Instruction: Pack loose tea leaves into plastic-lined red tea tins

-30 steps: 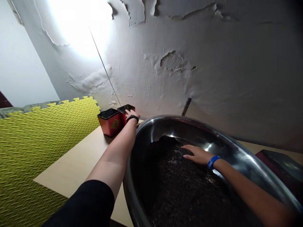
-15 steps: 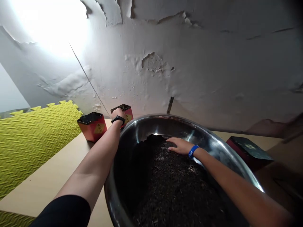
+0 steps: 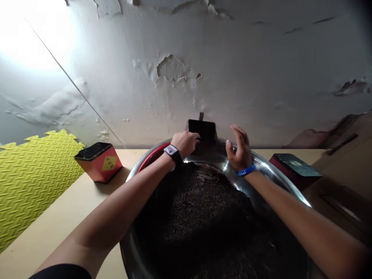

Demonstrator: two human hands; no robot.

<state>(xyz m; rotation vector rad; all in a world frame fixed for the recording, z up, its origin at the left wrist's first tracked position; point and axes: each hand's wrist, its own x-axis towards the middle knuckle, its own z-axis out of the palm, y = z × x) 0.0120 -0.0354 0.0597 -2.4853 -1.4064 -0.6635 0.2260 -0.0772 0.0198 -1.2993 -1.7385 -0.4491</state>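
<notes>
A tea tin (image 3: 204,130) hangs over the far rim of a big steel basin (image 3: 279,176), its dark mouth turned towards me. My left hand (image 3: 185,145), wearing a black watch, is closed around the tin's left side. Just right of the tin my right hand (image 3: 240,152), with a blue wristband, is raised with fingers apart and holds nothing. Dark loose tea leaves (image 3: 200,197) fill much of the basin, partly in shadow. What the tin contains cannot be made out.
Left of the basin, a red tea tin (image 3: 100,162) with a yellow label stands on the pale table (image 3: 75,207). A dark red box (image 3: 295,170) is at the right. Yellow foam matting (image 3: 35,182) lies along the left side. Behind is a peeling wall (image 3: 247,77).
My left hand has brought the tin from the table at the left over the basin's far rim. My right hand has lifted off the tea leaves. The view has shifted a little right.
</notes>
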